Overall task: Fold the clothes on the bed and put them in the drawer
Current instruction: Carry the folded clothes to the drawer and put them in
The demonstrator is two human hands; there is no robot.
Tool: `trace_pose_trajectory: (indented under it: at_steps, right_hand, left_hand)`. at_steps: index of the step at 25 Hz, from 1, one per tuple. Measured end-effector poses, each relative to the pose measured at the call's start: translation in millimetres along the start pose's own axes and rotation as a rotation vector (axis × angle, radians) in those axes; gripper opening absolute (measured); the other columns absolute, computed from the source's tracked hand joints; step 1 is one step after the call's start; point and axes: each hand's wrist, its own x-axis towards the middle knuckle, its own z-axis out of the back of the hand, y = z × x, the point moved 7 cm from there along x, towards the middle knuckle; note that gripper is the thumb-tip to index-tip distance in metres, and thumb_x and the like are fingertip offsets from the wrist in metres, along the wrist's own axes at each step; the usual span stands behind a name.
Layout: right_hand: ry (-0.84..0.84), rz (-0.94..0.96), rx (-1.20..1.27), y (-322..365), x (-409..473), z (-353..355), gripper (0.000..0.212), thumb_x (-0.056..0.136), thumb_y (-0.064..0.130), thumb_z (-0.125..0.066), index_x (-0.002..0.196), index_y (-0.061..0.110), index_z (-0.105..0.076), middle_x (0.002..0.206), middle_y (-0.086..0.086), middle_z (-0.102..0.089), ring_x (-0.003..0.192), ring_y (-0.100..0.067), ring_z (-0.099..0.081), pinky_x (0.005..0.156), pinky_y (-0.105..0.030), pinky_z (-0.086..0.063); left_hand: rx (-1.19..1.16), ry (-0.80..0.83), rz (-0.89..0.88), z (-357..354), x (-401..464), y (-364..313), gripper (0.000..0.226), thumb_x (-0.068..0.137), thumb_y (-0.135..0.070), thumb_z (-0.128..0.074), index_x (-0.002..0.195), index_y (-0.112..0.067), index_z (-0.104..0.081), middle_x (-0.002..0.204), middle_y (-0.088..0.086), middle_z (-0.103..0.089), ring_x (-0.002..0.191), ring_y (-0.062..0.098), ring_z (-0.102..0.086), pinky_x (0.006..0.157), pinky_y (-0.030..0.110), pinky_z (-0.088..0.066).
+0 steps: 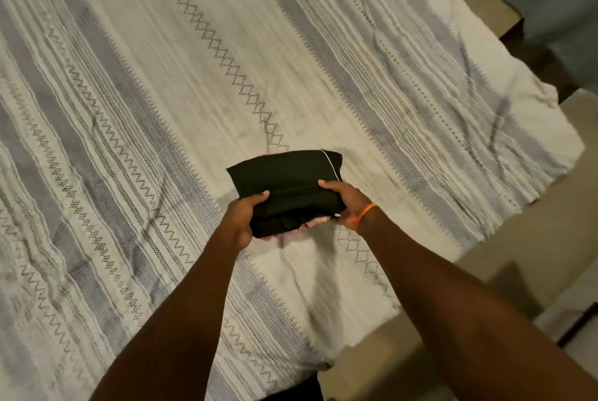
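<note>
Folded black fabric bundle (284, 187), pink cloth showing underneath, is held above the striped white-grey bedspread (129, 109); left hand (241, 219) and right hand (343, 200) grip its sides; best carry it level, so the folds hold.

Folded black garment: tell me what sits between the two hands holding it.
Only the folded black garment itself spans the gap between the left hand and right hand, with pink fabric peeking beneath, in the head view.

Folded black garment (284, 187) (pink fabric beneath) held above the bed (129, 109).
</note>
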Motion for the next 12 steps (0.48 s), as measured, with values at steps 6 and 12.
trace_pose_trajectory:
  at_steps: [6, 12]
  right_hand:
    - [-0.010, 0.085, 0.385, -34, -140, 119, 0.038, 0.081, 0.019, -0.069, 0.118, 0.012, -0.067, 0.114, -0.012, -0.071, 0.097, -0.028, -0.067, 0.092, -0.045, -0.051]
    - [-0.243, 0.277, 0.844, -109, -267, 271, 0.041, 0.077, 0.015, -0.067, 0.117, 0.008, -0.064, 0.098, -0.013, -0.073, 0.079, -0.027, -0.071, 0.059, -0.033, -0.058]
  left_hand:
    - [0.155, 0.337, 0.093, -118, -81, 38, 0.033, 0.091, -0.014, -0.063, 0.123, -0.006, -0.062, 0.118, 0.015, -0.069, 0.112, 0.032, -0.064, 0.097, 0.046, -0.050]
    - [0.522, 0.644, 0.220, -287, -163, 132, 0.039, 0.093, -0.018, -0.059, 0.128, -0.001, -0.058, 0.121, 0.020, -0.066, 0.113, 0.035, -0.063, 0.090, 0.043, -0.056]
